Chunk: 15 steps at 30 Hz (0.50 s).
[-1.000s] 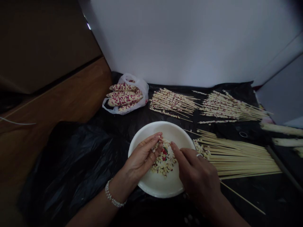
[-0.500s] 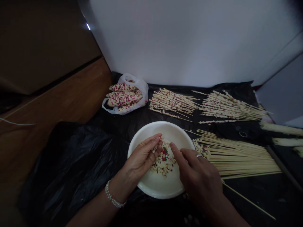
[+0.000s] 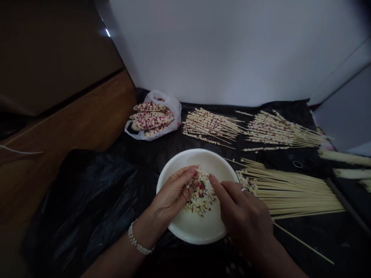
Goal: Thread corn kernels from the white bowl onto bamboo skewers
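Note:
Over a white basin [image 3: 197,233], my left hand [image 3: 176,185] has its fingers curled and its thumb and forefinger pinched together, with pale corn kernels in them. My right hand [image 3: 242,206], wearing a ring, is closed round a thin bamboo skewer [image 3: 304,243], whose rear end sticks out behind the hand to the lower right. The skewer's front part is hard to make out between the fingertips of both hands. Loose corn kernels [image 3: 199,208], cream with some purple, lie in the basin under my hands, around a red and green print on its bottom.
Speckled corn cobs [image 3: 152,122] lie in a white plastic bag [image 3: 174,106]. Kernel-threaded skewers form a left pile [image 3: 208,125] and a right pile [image 3: 269,129]. Bare skewers [image 3: 301,193] fan out right of the basin. Stripped cobs [image 3: 344,158] lie far right on black plastic sheeting [image 3: 95,204].
The rear end of the skewer in my right hand has shifted slightly up and left. Both hands stay over the basin, nearly in the same place.

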Tool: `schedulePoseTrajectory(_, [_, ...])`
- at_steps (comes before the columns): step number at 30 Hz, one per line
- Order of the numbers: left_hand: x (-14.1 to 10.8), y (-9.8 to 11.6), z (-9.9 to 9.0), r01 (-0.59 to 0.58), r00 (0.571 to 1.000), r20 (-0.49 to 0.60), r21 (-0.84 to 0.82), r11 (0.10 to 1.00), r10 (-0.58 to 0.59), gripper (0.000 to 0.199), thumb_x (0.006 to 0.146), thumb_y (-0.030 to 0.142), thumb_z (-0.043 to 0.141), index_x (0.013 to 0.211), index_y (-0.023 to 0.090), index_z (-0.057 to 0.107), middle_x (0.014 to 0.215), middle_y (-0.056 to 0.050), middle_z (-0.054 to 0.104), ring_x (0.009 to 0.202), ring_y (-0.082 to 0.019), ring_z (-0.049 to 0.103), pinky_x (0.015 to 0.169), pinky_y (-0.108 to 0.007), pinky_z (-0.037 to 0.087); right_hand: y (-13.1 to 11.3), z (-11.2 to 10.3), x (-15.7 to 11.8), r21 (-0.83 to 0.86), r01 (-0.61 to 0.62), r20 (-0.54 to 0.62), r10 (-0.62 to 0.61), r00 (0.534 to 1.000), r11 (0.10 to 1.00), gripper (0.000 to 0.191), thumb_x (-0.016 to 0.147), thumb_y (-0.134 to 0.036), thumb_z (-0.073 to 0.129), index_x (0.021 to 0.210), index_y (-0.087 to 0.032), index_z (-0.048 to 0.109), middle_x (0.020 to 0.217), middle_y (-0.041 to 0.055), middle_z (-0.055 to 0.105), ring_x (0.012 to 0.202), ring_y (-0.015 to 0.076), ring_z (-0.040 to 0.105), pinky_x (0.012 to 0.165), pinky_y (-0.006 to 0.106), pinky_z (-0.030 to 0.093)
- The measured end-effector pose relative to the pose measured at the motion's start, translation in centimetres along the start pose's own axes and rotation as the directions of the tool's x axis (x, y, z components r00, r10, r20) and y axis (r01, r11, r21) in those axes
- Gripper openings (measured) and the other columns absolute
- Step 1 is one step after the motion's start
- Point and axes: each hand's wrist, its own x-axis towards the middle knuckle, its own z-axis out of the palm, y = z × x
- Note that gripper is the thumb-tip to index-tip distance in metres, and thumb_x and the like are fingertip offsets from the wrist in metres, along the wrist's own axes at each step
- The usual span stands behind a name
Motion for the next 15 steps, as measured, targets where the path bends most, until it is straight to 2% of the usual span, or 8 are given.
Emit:
schedulePoseTrajectory(3, [0.00, -0.07, -0.05, -0.003, 1.000, -0.001, 0.011, 1.000, 0.003, 0.007, 0.074, 0.014, 0.070, 0.080, 0.017, 0.071, 0.080, 0.001, 0.067, 0.073, -0.007, 0.060, 0.077, -0.019, 0.047, 0.02, 0.07, -0.09, 0.010, 0.022, 0.001, -0.022, 1.000, 1.000, 0.058, 0.082, -0.002, 0.044, 0.138, -0.017, 0.043, 0.092, 0.0072, 0.067, 0.071, 0.0152, 0.058, 0.056, 0.027, 0.040])
schedulePoseTrajectory(8, [-0.05, -0.52, -0.04, 0.031, 0.998, 0.058, 0.025, 0.999, -0.033, 0.009, 0.075, 0.012, 0.069, 0.083, 0.015, 0.071, 0.084, -0.001, 0.068, 0.074, -0.008, 0.061, 0.077, -0.019, 0.048, -0.11, 0.15, -0.12, -0.002, 0.030, -0.029, -0.030, 0.999, 1.000, 0.060, 0.081, -0.001, 0.044, 0.140, -0.016, 0.040, 0.093, 0.0074, 0.067, 0.071, 0.0147, 0.058, 0.059, 0.026, 0.041])
schedulePoseTrajectory(11, [-0.10, -0.52, 0.27, 0.039, 0.997, 0.071, -0.020, 0.999, -0.038, 0.007, 0.077, 0.012, 0.067, 0.083, 0.013, 0.070, 0.084, -0.002, 0.068, 0.074, -0.008, 0.061, 0.077, -0.018, 0.049, -0.05, 0.18, -0.13, 0.019, 0.029, -0.027, -0.029, 0.999, 0.999, 0.061, 0.082, -0.002, 0.045, 0.141, -0.016, 0.038, 0.095, 0.0077, 0.067, 0.072, 0.0149, 0.058, 0.059, 0.027, 0.042])
schedulePoseTrajectory(13, [-0.08, -0.19, 0.47, 0.064, 0.996, 0.068, -0.091, 0.994, -0.058, 0.013, 0.081, 0.018, 0.063, 0.090, 0.012, 0.069, 0.090, -0.005, 0.068, 0.078, -0.010, 0.062, 0.080, -0.020, 0.050, 0.09, 0.18, -0.12, 0.030, 0.006, -0.018, -0.005, 1.000, 1.000, 0.060, 0.083, -0.004, 0.045, 0.142, -0.017, 0.037, 0.094, 0.0076, 0.067, 0.071, 0.0147, 0.058, 0.059, 0.027, 0.042])
schedulePoseTrajectory(15, [0.01, 0.36, 0.55, 0.106, 0.992, 0.090, -0.176, 0.979, -0.091, 0.029, 0.087, 0.029, 0.054, 0.106, 0.009, 0.064, 0.100, -0.011, 0.068, 0.088, -0.016, 0.063, 0.085, -0.027, 0.051, 0.23, 0.13, -0.09, 0.038, -0.027, -0.017, 0.028, 0.999, 0.999, 0.060, 0.084, -0.004, 0.045, 0.142, -0.019, 0.037, 0.091, 0.0072, 0.066, 0.070, 0.0144, 0.057, 0.059, 0.027, 0.041])
